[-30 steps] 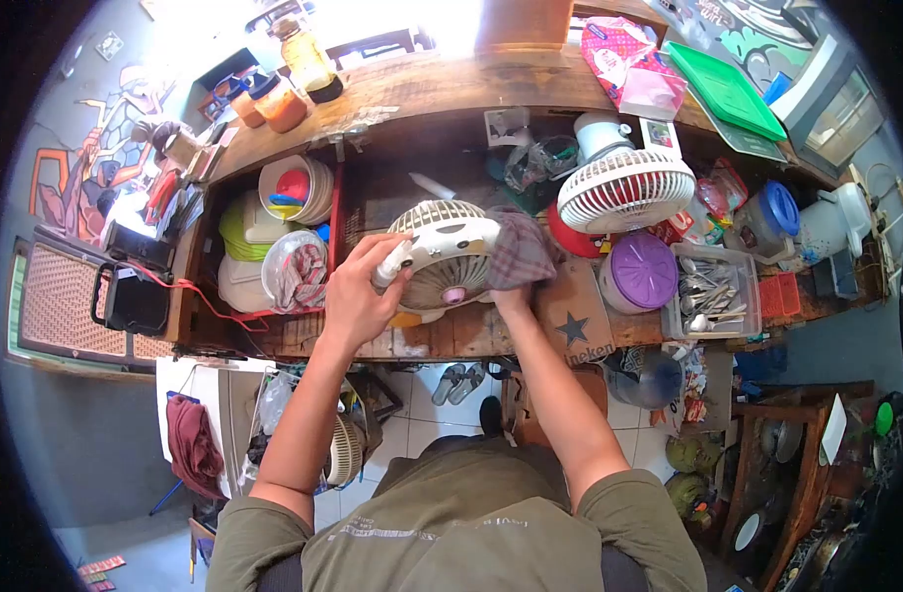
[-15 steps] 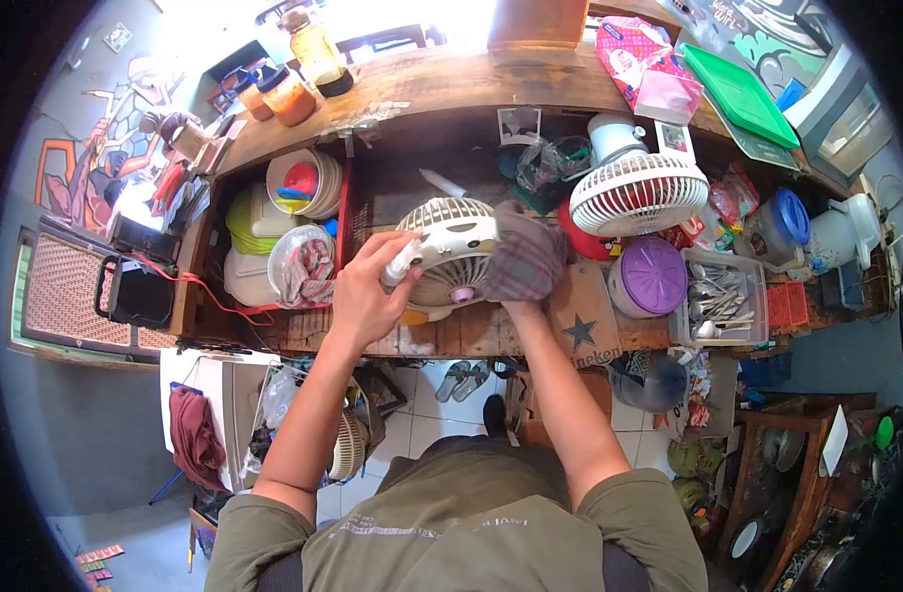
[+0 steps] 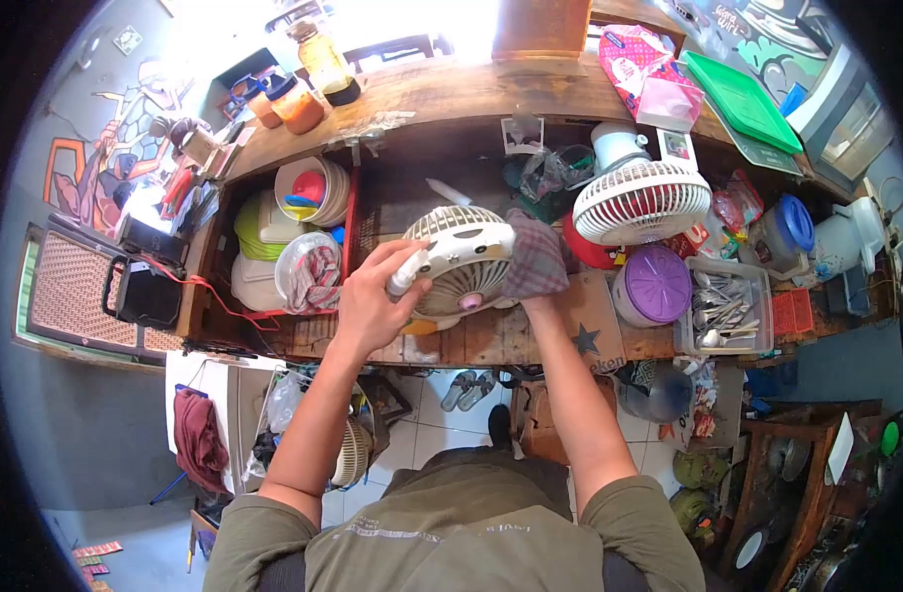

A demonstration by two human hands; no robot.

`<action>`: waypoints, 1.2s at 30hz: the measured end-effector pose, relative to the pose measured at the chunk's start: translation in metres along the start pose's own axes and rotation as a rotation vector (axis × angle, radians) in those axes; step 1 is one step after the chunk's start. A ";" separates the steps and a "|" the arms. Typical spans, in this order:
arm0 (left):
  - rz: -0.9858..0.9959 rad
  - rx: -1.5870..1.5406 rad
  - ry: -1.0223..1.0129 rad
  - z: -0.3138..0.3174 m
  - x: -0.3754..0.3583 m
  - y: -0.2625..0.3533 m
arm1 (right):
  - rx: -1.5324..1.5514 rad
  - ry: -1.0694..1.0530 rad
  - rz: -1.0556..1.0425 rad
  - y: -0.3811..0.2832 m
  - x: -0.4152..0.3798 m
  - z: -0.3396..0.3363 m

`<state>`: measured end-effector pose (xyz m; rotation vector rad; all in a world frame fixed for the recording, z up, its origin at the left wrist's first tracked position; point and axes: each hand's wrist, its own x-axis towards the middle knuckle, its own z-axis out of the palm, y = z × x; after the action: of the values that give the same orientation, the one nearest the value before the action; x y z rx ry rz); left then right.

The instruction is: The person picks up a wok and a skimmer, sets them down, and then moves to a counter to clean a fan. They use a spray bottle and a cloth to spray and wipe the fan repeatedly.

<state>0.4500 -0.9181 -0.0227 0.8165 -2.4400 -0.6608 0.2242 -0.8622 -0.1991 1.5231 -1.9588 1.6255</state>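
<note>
A white fan cover with a face pattern and a pink centre (image 3: 463, 259) stands on the wooden workbench (image 3: 471, 340). My left hand (image 3: 375, 301) is closed on a small white bottle (image 3: 408, 273) at the cover's left side. At the right side, a grey-purple checked cloth (image 3: 536, 255) covers my right hand, so its fingers are hidden; the cloth lies against the cover's edge. A white fan (image 3: 642, 202) on its base is further right.
A purple-lidded tub (image 3: 655, 283) and a clear box of cutlery (image 3: 725, 311) stand on the right. Bowls (image 3: 313, 192) and a tub with a cloth (image 3: 309, 271) sit at left. Jars (image 3: 297, 107) line the upper shelf. A white tube (image 3: 449, 191) lies behind the cover.
The cloth over my right hand has moved from the front of the cover toward its right edge, uncovering more of the face. The whole view has shifted slightly.
</note>
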 end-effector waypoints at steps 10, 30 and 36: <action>0.037 0.042 -0.008 -0.001 0.001 -0.003 | 0.294 0.051 0.135 -0.028 0.005 -0.004; 0.011 -0.019 -0.019 0.000 0.002 -0.002 | -0.066 0.023 -0.022 -0.035 -0.024 0.052; -0.169 -0.165 0.076 0.000 -0.014 -0.028 | 0.094 0.006 0.103 -0.036 -0.013 0.022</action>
<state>0.4714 -0.9287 -0.0425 0.9689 -2.2318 -0.8646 0.2676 -0.8677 -0.1939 1.4702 -2.0152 1.7848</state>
